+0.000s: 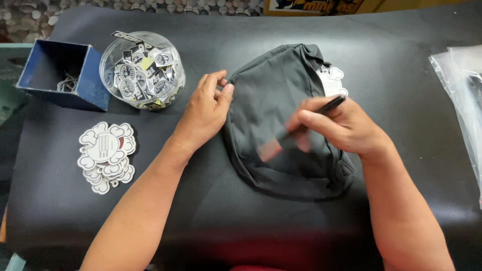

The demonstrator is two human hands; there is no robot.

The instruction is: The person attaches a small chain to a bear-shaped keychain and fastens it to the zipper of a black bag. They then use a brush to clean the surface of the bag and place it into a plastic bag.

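A black fabric bag (273, 95) lies on a dark mat (211, 211) in the middle. My left hand (206, 113) rests on the bag's left edge, pinching the fabric. Over the bag's centre, my right hand (341, 125) grips a thin black pen-like tool (329, 104), blurred at its lower end. A white cloud-shaped tag (332, 80) sticks out from behind the bag's upper right side.
A clear round tub (143, 70) with several small printed tags stands at upper left, beside an open blue box (63, 73). A stack of white cloud-shaped cards (105, 155) lies at left. Clear plastic bags (459, 85) lie at the right edge.
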